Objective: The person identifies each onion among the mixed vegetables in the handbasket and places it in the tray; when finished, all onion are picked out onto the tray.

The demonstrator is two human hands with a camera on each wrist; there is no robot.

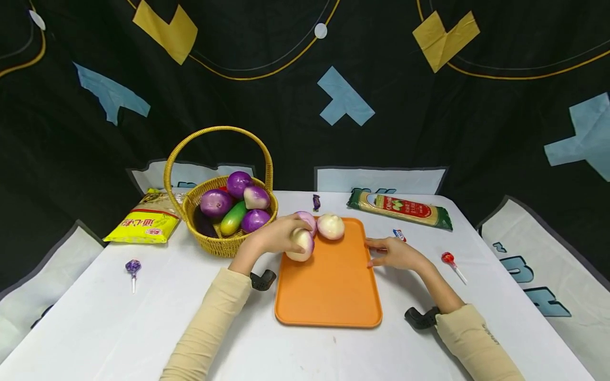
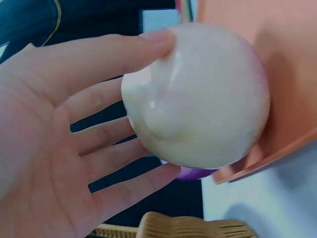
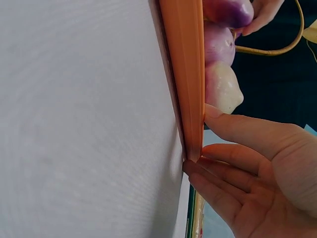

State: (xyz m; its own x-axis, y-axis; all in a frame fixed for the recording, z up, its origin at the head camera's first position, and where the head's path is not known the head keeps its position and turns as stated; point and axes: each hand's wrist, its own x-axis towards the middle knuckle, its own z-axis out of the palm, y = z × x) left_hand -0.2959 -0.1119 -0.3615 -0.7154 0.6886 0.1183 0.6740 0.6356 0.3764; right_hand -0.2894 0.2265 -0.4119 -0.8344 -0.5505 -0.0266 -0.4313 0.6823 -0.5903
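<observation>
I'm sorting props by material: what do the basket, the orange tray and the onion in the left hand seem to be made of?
Basket: woven yellow wicker or rattan, strands visible. Orange tray: likely matte plastic, uniform colour, moulded rim. Onion: probably glossy plastic or foam, smooth with soft highlights; a replica, it seems.

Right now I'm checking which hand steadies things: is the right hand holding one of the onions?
No, the right hand rests with straight fingers against the orange tray's edge, while the left hand grips the onion.
</observation>
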